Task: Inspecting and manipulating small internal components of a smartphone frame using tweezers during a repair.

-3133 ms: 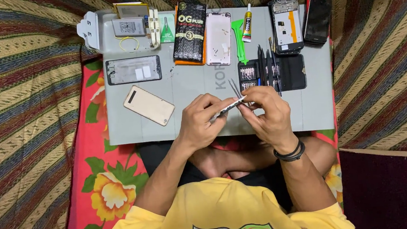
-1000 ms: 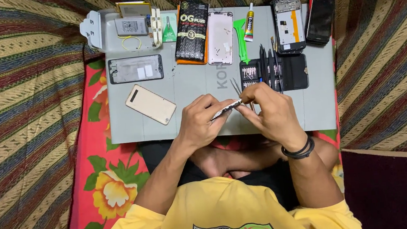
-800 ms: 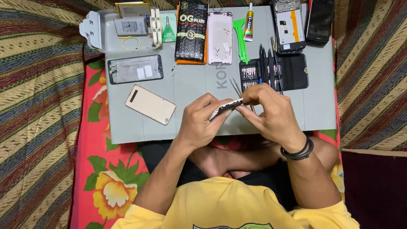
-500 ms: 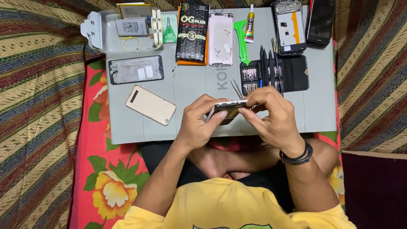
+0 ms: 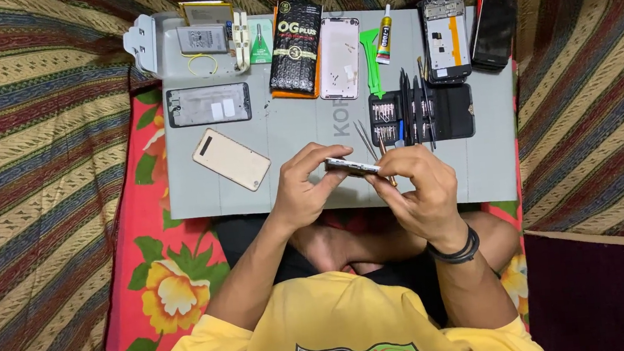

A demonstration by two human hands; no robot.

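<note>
Near the frame centre, the left hand (image 5: 305, 187) and the right hand (image 5: 418, 189) hold a thin phone (image 5: 353, 167) edge-on above the grey mat (image 5: 293, 128); a gold back cover (image 5: 231, 159) lies left of them.

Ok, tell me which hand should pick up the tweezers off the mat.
Right, probably. The tweezers lie just above the right hand, near the toolkit, while the left hand sits farther over and grips the phone from its left end, so it can keep steadying it.
</note>
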